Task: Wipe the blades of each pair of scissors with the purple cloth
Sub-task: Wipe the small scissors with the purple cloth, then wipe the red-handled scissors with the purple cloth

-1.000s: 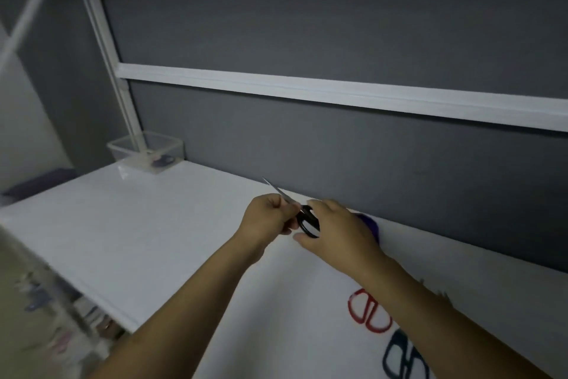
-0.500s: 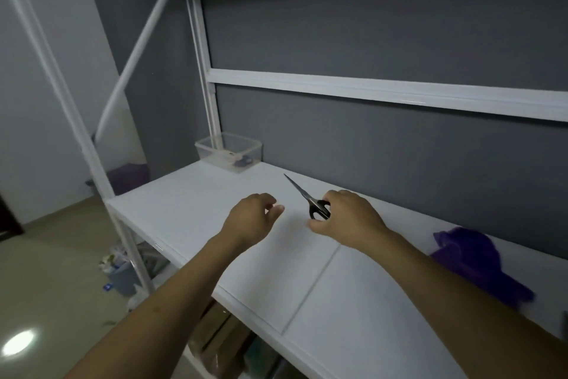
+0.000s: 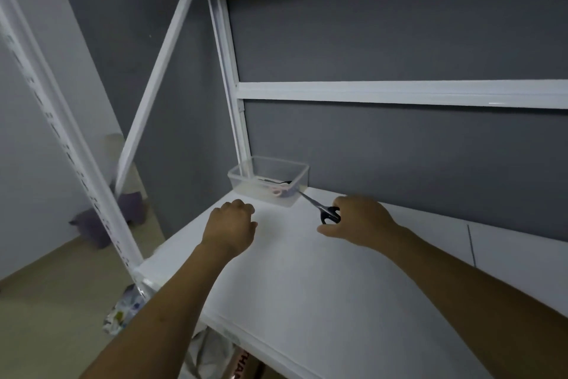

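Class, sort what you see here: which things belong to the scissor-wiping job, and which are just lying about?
Job: black scissors held in the right hand; clear tub holding other scissors; left hand, free. The purple cloth is out of view.
Lying about: plastic bag on the floor; cardboard box under the shelf.

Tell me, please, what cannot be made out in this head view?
Head view:
- purple cloth: out of frame.
- black-handled scissors: handles partly covered by the right hand.
- clear container: contents dim and small; how many scissors lie inside is unclear.
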